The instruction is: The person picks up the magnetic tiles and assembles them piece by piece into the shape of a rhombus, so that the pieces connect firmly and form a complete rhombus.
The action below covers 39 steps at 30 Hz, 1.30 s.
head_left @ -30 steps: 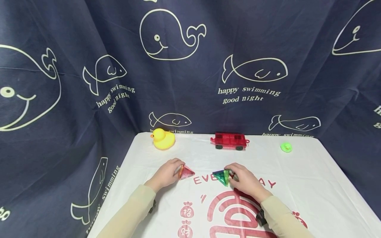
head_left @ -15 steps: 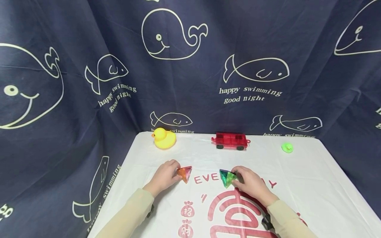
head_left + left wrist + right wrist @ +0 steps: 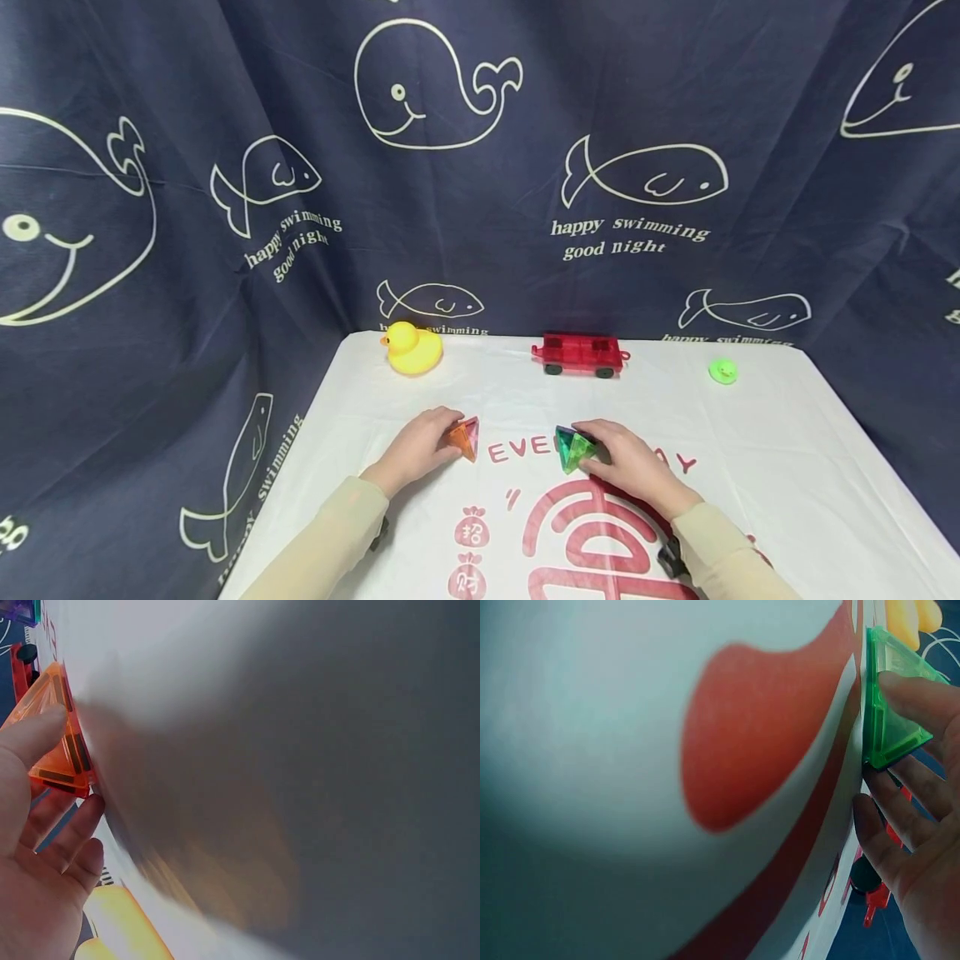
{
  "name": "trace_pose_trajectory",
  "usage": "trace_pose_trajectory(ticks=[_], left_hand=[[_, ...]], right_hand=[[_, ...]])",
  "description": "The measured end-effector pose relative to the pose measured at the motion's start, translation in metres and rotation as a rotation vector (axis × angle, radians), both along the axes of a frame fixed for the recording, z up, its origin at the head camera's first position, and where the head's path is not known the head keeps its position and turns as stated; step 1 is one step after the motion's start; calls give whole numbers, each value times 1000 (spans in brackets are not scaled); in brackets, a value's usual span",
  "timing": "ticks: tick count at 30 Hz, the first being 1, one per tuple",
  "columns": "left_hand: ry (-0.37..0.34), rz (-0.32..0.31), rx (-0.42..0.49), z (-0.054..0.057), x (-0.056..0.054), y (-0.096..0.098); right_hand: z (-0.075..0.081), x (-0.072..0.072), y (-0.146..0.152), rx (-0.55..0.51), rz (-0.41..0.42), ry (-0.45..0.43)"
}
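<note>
Near the table's middle, my left hand point(image 3: 418, 447) grips a see-through orange and pink pyramid of magnetic tiles point(image 3: 467, 439). In the left wrist view the thumb lies on an orange triangular tile point(image 3: 49, 761), and other fingers reach behind it. A gap to the right, a second pyramid of green, teal and dark blue magnetic tiles point(image 3: 574, 450) is pinched by my right hand point(image 3: 628, 458). The right wrist view has the thumb against a green triangular tile point(image 3: 900, 724). The two pyramids stand apart, with printed red letters between them. Fingers partly cover both.
Along the back edge sit a yellow rubber duck point(image 3: 414, 352), a red wheeled toy car base point(image 3: 581, 356) and a small green duck point(image 3: 723, 372). A white cloth with red print point(image 3: 795, 450) covers the table. Behind it hangs a dark blue curtain point(image 3: 510, 217).
Both pyramids have been turned, so the orange and bright green faces show more towards me. My right hand has shifted slightly right with its pyramid, and the gap between the pyramids has widened.
</note>
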State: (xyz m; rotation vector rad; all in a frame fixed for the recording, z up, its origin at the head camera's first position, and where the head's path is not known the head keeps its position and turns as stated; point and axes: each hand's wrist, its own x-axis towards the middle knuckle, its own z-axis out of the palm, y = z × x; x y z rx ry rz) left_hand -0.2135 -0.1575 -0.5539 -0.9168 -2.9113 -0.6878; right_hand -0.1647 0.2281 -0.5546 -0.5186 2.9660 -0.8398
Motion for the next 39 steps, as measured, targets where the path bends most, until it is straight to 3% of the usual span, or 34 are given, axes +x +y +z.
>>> trace_pose_trajectory(ticks=[6,15,30,39], left_hand=[[1,-2,-42,-3,-1,1],[-38,14,-22,-6,-1,1],[-23,-47,24,-3,2,13],[-15,-66,26,-8,2,25]], right_hand=[[-2,-1,-1,-4,19,0],[-2,-3,-1,-20,28,-24],[4,-7,-13,-42,21,-62],[4,-8,-24,-51,7,-78]])
